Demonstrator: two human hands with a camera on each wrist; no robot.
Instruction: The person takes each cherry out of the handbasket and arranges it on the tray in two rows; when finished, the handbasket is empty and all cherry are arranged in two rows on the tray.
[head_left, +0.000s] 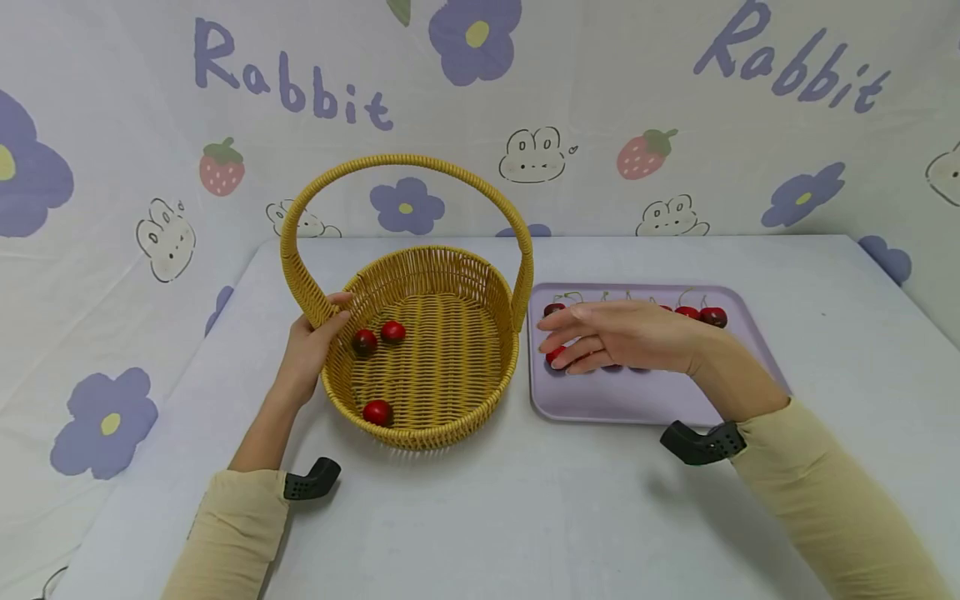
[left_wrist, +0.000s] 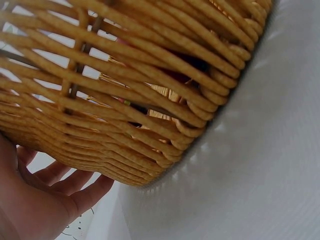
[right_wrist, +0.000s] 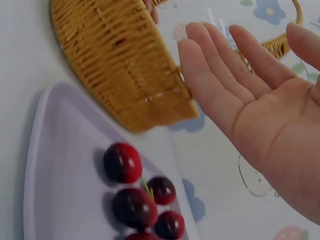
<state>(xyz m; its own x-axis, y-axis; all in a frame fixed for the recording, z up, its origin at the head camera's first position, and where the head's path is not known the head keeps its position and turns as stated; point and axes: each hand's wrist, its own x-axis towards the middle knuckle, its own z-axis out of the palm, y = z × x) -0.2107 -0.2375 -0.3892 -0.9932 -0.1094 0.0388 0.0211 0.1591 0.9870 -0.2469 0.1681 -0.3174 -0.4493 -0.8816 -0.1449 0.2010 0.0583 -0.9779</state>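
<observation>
A yellow wicker basket (head_left: 431,437) with a tall arched handle stands on the table. My left hand (head_left: 306,354) grips its left side where the handle meets the rim; in the left wrist view the fingers lie against the woven wall. Three red cherries (head_left: 377,412) lie inside, two at the left and one near the front. My right hand (head_left: 637,337) hovers over a lilac tray (head_left: 600,408), fingers extended, holding nothing. Several dark red cherries (right_wrist: 122,162) with green stems lie on the tray, partly hidden by this hand in the head view.
The tray sits just right of the basket on a white-covered table (head_left: 480,525). Behind rises a white cloth (head_left: 585,92) printed with flowers, rabbits and strawberries. A black wrist device (head_left: 701,442) juts from the right sleeve, and another (head_left: 313,481) from the left.
</observation>
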